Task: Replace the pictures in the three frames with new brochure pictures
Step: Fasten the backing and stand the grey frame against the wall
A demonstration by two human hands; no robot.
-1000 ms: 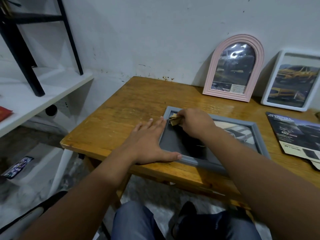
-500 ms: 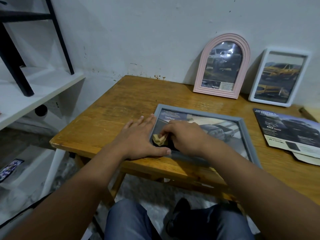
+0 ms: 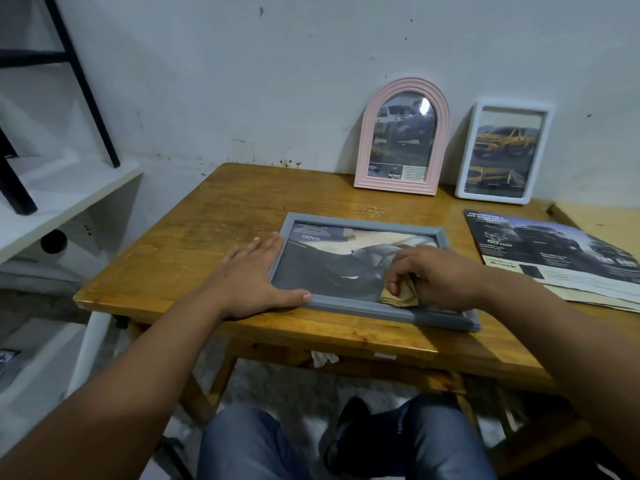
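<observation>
A grey picture frame (image 3: 349,224) lies flat near the front edge of the wooden table (image 3: 194,244), with a car brochure picture behind its glass. My left hand (image 3: 254,278) lies flat on the table against the frame's left side, thumb along its front rail. My right hand (image 3: 433,275) pinches a small tan cloth (image 3: 398,296) and presses it on the glass near the front rail. A pink arched frame (image 3: 363,147) and a white frame (image 3: 465,157) lean upright against the wall at the back, each holding a car picture.
Loose car brochures (image 3: 554,258) lie on the table's right side. A white shelf (image 3: 62,199) with a black metal stand (image 3: 86,84) is to the left. My knees in blue jeans (image 3: 249,445) are under the table.
My right hand with the cloth has slid from the frame's far left corner down to the front left, then right along the glass to front centre. My left hand stayed on the frame's left side.
</observation>
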